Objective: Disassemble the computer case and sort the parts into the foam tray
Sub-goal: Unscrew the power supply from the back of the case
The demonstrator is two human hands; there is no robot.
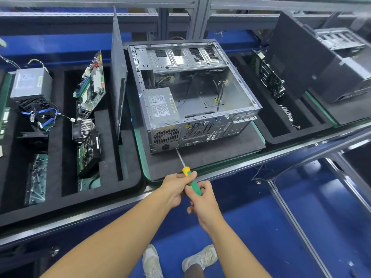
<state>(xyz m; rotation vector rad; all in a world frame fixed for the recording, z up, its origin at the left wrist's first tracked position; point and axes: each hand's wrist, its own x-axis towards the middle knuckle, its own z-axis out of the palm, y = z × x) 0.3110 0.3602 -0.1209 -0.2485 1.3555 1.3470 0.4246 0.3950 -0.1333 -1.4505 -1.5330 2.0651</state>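
computer case (192,93): grey metal, open side upward | foam tray (106,141): black, slotted, just left

bare foam pad (210,157) ahead of the fingers (189,191), case rear wall (180,135) blocking beyond, upright side panel (118,81) walling far left

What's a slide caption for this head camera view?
A screwdriver, held by left hand and right hand, tip at the rear of the open computer case.

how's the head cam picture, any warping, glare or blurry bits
Head view: wide-angle warp slightly bows the bench rail; soft glare on the bare metal floor of the computer case; the second case at top right is smeared; the screwdriver, gripped by the left hand and right hand, is sharp.
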